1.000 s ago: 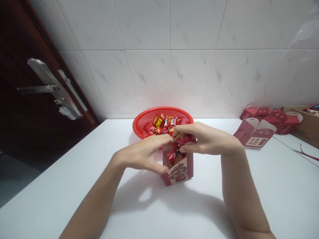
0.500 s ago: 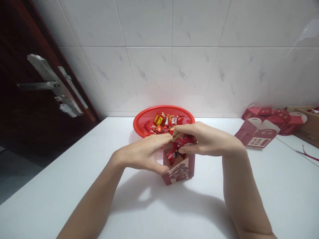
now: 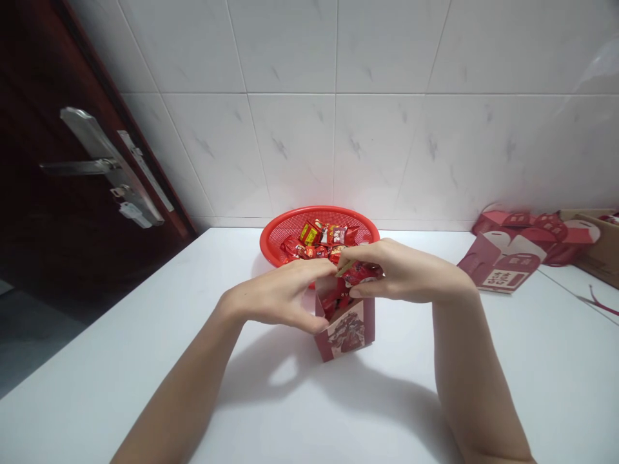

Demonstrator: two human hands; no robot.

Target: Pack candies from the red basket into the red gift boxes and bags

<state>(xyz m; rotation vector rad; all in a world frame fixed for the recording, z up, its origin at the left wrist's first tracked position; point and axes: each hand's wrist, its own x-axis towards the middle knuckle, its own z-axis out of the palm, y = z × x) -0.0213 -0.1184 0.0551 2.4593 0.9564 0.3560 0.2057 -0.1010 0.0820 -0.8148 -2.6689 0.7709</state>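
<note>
A small red gift box (image 3: 345,332) with a picture on its front stands open-topped on the table. Red wrapped candies (image 3: 333,301) lie inside it. My left hand (image 3: 283,293) grips the box at its left side, thumb on the near edge and fingertips at the far edge. Over the opening, my right hand (image 3: 403,270) pinches a red candy packet (image 3: 360,272) between thumb and fingers; whether it holds more than one I cannot tell. Just behind stands a red plastic basket (image 3: 273,238) with several wrapped candies (image 3: 329,235) in it.
On the right, a folded box (image 3: 503,261) stands in front of more red boxes (image 3: 536,225). A cardboard carton (image 3: 597,248) and a dark red ribbon (image 3: 602,303) are at the far right. A tiled wall (image 3: 382,148) closes the back; a door (image 3: 43,212) is at left.
My right hand has barely moved, with the packet slightly lower at the box opening. The box has shifted a touch left, and the whole view has shifted slightly.
</note>
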